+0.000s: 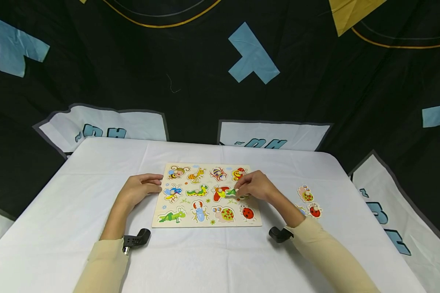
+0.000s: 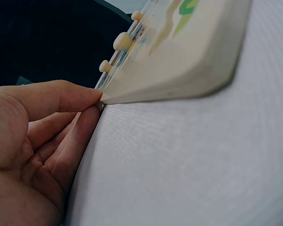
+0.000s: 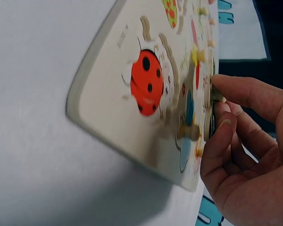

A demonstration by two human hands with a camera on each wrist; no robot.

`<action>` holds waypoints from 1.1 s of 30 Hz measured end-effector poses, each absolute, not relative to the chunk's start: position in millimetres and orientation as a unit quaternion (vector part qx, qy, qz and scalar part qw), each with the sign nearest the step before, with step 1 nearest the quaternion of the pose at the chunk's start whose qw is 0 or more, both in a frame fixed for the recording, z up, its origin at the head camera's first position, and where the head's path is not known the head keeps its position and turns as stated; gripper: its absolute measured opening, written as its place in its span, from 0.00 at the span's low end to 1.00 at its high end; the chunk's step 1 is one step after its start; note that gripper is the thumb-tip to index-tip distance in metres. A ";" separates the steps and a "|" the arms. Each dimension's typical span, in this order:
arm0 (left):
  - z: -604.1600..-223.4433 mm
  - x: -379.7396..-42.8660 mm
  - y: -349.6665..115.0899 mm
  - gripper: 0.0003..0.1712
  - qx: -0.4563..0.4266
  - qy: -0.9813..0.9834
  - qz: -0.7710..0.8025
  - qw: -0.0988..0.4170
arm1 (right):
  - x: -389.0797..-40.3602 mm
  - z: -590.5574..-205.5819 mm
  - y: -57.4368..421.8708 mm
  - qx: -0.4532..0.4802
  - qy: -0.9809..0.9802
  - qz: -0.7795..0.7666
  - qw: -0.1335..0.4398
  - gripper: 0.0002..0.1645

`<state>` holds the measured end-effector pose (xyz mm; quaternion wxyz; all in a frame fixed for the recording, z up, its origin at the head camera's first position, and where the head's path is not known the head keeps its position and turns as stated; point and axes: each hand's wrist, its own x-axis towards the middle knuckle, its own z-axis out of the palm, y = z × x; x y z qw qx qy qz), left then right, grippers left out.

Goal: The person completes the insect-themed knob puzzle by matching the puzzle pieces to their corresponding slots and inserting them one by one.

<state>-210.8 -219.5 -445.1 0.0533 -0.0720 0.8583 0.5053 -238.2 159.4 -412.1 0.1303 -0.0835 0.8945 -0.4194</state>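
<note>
A wooden peg puzzle board (image 1: 205,203) printed with colourful insects lies flat on the table. My left hand (image 1: 139,189) touches its left edge, fingers fairly straight; in the left wrist view, the fingertips (image 2: 95,96) meet near a board corner. My right hand (image 1: 256,186) is over the right part of the board, pinching a green puzzle piece (image 1: 230,192) between thumb and fingers. That piece overlaps the red-and-yellow butterfly (image 1: 218,193) from the head view. Seen from the right wrist, its knob (image 3: 219,96) is between the fingers, which hide most of the piece.
Right of the board lie a loose snail piece (image 1: 306,194), a ladybird piece (image 1: 315,210) and a partly hidden blue piece (image 1: 300,209). Wooden knobs (image 2: 123,42) stick up from several pieces in the board. A white cloth (image 1: 190,260) covers the table; a dark curtain (image 1: 190,89) hangs behind.
</note>
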 end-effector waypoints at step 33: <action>-446.5 -210.0 -220.7 0.29 -0.070 0.864 0.496 0.051 | -230.0 -408.5 111.1 -0.132 0.885 -0.415 0.162 0.07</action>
